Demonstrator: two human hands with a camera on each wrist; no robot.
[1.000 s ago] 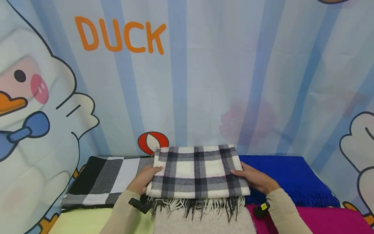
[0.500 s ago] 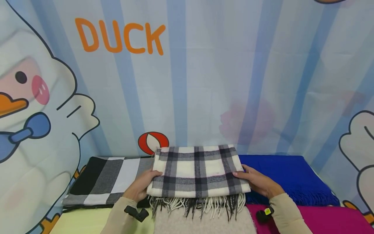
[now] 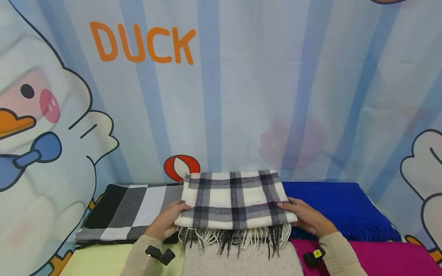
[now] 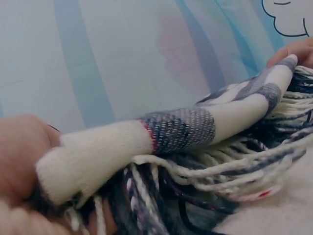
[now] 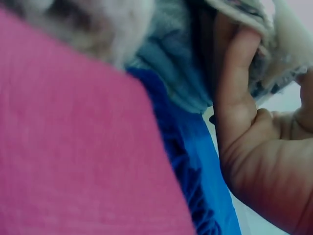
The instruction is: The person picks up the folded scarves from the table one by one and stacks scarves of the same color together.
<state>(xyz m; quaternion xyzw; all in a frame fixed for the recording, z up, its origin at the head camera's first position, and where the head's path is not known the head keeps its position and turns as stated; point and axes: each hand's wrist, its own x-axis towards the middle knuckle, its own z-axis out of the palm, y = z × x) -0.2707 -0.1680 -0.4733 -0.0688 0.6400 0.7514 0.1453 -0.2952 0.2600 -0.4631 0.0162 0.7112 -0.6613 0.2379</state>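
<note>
A folded black-and-white plaid scarf [image 3: 238, 199] is in the middle of the head view, its fringe hanging from the near edge. My left hand [image 3: 166, 221] grips its left side, thumb on top and fingers underneath. At the opposite side, my right hand [image 3: 309, 217] holds it the same way. The left wrist view shows the thick folded edge [image 4: 181, 129] running from my left hand across to the right fingers. From below, in the right wrist view, the fingers [image 5: 237, 73] of my right hand reach under the scarf, close to a grey-blue folded cloth [image 5: 171, 58].
A black, grey and white checked scarf [image 3: 121, 214] lies back left, a royal blue fringed one [image 3: 331, 207] back right. In front are pale yellow [image 3: 96, 260], beige [image 3: 241, 264] and magenta [image 3: 386, 257] cloths. A duck-printed curtain [image 3: 241, 96] stands behind.
The near edge of the plaid scarf has risen slightly. My left thumb has shifted a little toward the near edge, and my right hand has slid slightly outward along its side.
</note>
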